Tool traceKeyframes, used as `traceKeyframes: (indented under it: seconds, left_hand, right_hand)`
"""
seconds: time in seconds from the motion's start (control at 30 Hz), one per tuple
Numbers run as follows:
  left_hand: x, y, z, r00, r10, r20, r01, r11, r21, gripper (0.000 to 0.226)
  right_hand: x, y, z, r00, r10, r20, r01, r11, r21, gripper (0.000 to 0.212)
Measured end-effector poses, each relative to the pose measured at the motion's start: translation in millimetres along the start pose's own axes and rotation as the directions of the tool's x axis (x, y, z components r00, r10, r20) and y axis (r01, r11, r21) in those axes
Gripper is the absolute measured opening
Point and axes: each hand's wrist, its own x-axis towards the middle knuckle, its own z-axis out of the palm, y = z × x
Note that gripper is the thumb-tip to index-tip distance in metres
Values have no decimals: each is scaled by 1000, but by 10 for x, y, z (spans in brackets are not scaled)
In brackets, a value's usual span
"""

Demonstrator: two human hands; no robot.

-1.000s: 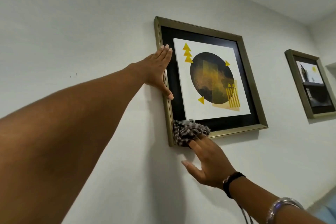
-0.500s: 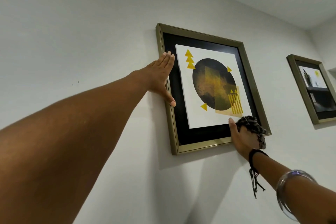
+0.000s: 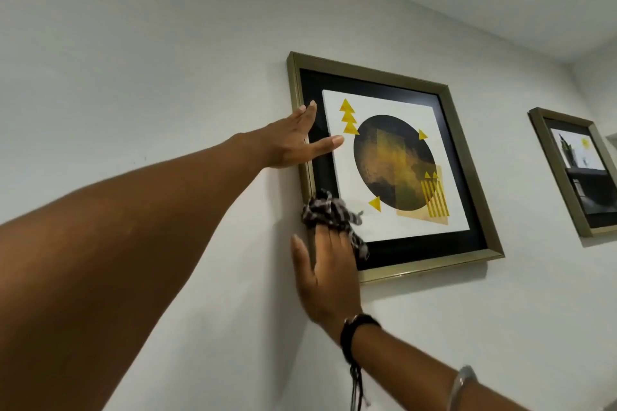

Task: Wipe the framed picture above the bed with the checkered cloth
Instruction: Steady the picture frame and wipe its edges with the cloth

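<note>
Your left hand [image 3: 293,140] lies flat and open-palmed against the left side of the framed picture [image 3: 394,163], fingers spread across its bronze-coloured frame and black mat, grasping nothing. The picture hangs on a white wall [image 3: 133,60], showing a dark circle with yellow triangles and stripes on a white ground. Your right hand [image 3: 329,274] reaches up from below at the picture's lower left corner, its fingers pressing the bunched checkered cloth [image 3: 329,215] against the glass; the cloth sits over the mat and the edge of the white print. A black wristband [image 3: 359,327] and a silver bangle [image 3: 462,380] circle your right wrist. A second framed picture [image 3: 574,173] hangs farther right.
</note>
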Motion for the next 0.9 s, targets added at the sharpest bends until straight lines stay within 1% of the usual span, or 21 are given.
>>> traceKeyframes:
  seconds: [0.1, 0.17, 0.23, 0.3, 0.37, 0.43, 0.5, 0.57, 0.6, 0.67, 0.73, 0.77, 0.8, 0.83, 0.9]
  left_hand:
    - [-20, 16, -29, 1000, -20, 11, 20, 998, -61, 111]
    - [-18, 37, -11, 1000, -25, 8, 26, 996, -81, 112]
    - [-8, 63, 7, 1000, -23, -10, 22, 992, -128, 111]
    - [8, 68, -12, 999, -23, -26, 18, 982, -186, 110]
    - [5, 67, -27, 1000, -24, -17, 20, 981, -191, 112]
    - [-24, 77, -9, 999, -44, -4, 42, 981, -187, 117]
    - [-73, 84, 4, 997, -78, 15, 80, 976, -201, 121]
    - [-88, 147, 31, 994, -110, -9, 105, 972, -208, 116]
    - [-162, 159, 71, 992, -128, -11, 121, 963, -239, 112]
    - [-357, 212, 182, 987, -153, -57, 127, 937, -325, 104]
    - [-727, 239, 343, 976, -186, -109, 120, 889, -442, 95]
    - [-967, 252, 455, 966, -222, -133, 122, 844, -523, 91]
    - [-1193, 292, 546, 952, -263, -158, 115, 782, -613, 88]
    - [-1424, 335, 627, 938, -307, -163, 111, 709, -696, 86]
    - [-1973, 453, 795, 904, -409, -121, 158, 585, -796, 86]
  right_hand:
    - [640, -10, -60, 998, -56, 43, 52, 995, 85, 64]
    - [1056, -11, -120, 990, -82, 117, 70, 992, 102, 66]
    - [1377, -18, -223, 976, -81, 204, 58, 991, 117, 68]
    - [1540, -27, -295, 964, -99, 245, 77, 992, 95, 72]
    - [1532, -17, -291, 963, -107, 247, 94, 993, 65, 74]
    - [1428, 4, -245, 974, -75, 214, 62, 996, 68, 69]
    - [1280, 4, -171, 989, -35, 141, 29, 999, 45, 58]
    - [1182, 24, -159, 999, -8, 34, 8, 1000, -1, 47]
    - [1091, 1, -150, 1000, 29, 4, -29, 1000, 7, 44]
    - [936, -36, -186, 988, 153, -36, -151, 987, 58, 37]
    - [730, -140, -215, 954, 299, -35, -287, 937, 200, 22]
    - [564, -209, -242, 931, 363, -31, -341, 898, 277, 15]
    - [418, -295, -296, 909, 417, -29, -380, 854, 355, 17]
    - [262, -386, -346, 886, 464, 7, -419, 795, 439, 17]
    - [-170, -645, -419, 844, 511, 162, -501, 642, 581, 12]
